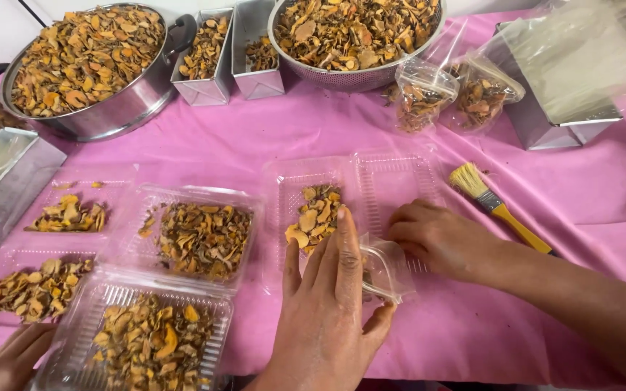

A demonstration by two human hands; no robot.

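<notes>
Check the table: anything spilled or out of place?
Only minor things. A few dried slices lie loose, apart from the pile in the far-left clear tray. The yellow-handled brush lies directly on the pink cloth. No real spill.

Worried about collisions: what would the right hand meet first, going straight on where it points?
The right hand points left, probably meeting the left hand first, before the dried slices in the clear box; heights unclear.
</notes>
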